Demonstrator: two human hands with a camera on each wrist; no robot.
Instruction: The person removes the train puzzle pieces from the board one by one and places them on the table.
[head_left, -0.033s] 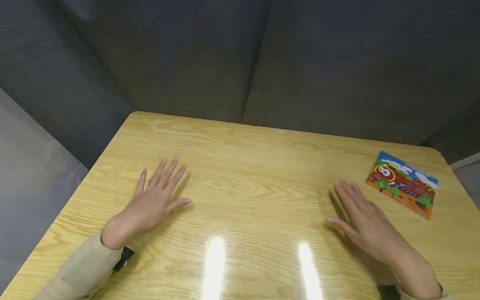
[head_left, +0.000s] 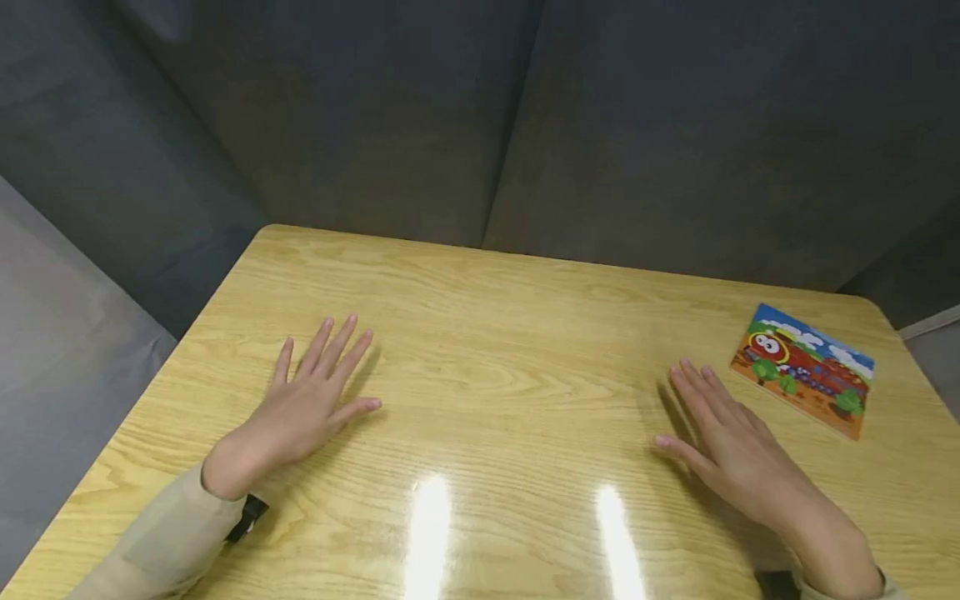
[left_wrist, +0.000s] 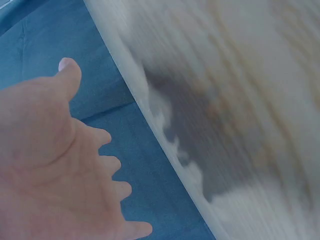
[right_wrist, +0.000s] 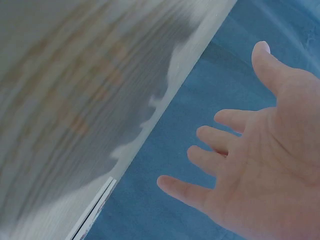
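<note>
My left hand point(head_left: 296, 408) is palm down over the left side of the wooden table point(head_left: 487, 375), fingers spread and holding nothing. Over the right side, my right hand point(head_left: 738, 462) has straight fingers, the thumb out to the side, and nothing in its grasp. A flat, colourful picture board point(head_left: 806, 371) with a red cartoon character, green bushes and blue sky lies just beyond the right fingertips. In the left wrist view the bare palm point(left_wrist: 55, 165) faces the table, its shadow below. The right wrist view shows the other palm point(right_wrist: 265, 170) bare as well.
Dark grey fabric panels point(head_left: 375, 125) stand along the table's far edge. A lighter grey cloth point(head_left: 67, 350) hangs beyond the left edge. Two bright light reflections point(head_left: 427, 533) show on the near part of the tabletop.
</note>
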